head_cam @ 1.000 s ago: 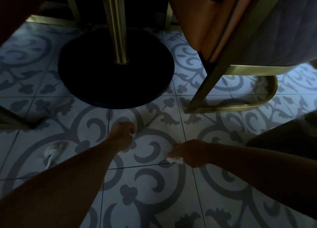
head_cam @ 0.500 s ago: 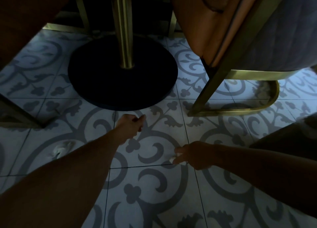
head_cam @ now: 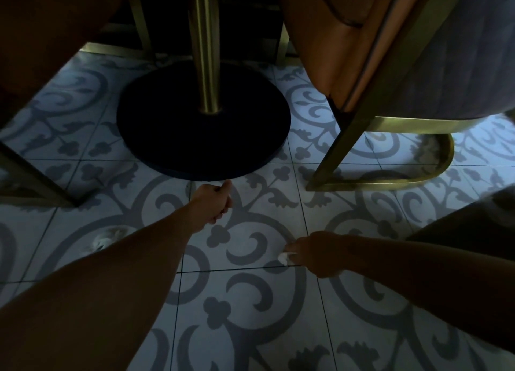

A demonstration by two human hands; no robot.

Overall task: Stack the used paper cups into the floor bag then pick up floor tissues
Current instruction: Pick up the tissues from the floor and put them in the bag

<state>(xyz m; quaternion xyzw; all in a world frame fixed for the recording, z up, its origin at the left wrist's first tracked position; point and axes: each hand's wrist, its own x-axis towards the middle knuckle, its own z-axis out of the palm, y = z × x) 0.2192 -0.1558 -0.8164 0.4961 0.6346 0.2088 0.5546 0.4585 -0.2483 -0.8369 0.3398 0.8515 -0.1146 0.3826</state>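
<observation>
The scene is dim. My right hand (head_cam: 316, 252) hangs low over the patterned floor tiles, and its fingertips pinch a small white crumpled tissue (head_cam: 283, 257). My left hand (head_cam: 214, 200) is stretched forward with its fingers curled shut, the thumb pointing at the rim of the black table base. Nothing shows inside this fist. A second crumpled tissue (head_cam: 107, 238) lies on the floor just left of my left forearm. No paper cups or bag are in view.
A round black table base (head_cam: 156, 136) with a brass pole (head_cam: 204, 47) stands ahead. An orange and grey chair on a brass frame (head_cam: 390, 181) is at the right, and a dark chair leg (head_cam: 36, 175) at the left. A dark shape fills the right edge.
My left hand has reached forward, closer to the table base. My right hand has stayed in place over the floor, pinching the tissue.
</observation>
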